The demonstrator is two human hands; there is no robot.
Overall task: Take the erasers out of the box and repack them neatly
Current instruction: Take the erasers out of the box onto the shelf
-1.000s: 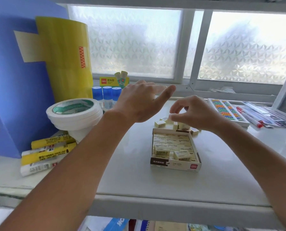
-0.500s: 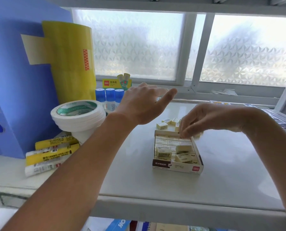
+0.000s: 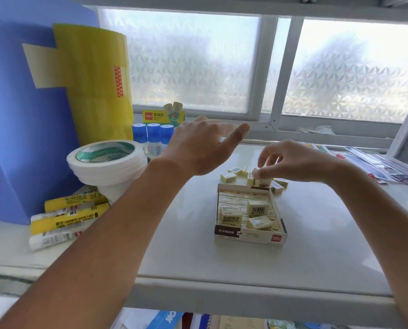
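Pinching eraser point(image 3: 260, 178) past box's point(image 3: 250, 235) far edge

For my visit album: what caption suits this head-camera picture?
Right hand pinches an eraser behind the open eraser box; left hand hovers open.

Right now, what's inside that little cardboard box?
The box holds cream erasers: a packed layer, with three loose ones lying on top. Whatever sits beneath that layer is covered.

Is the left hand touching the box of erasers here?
Apart. The head view shows the left hand hanging open in the air, up and to the left of the box, with bare shelf showing between them.
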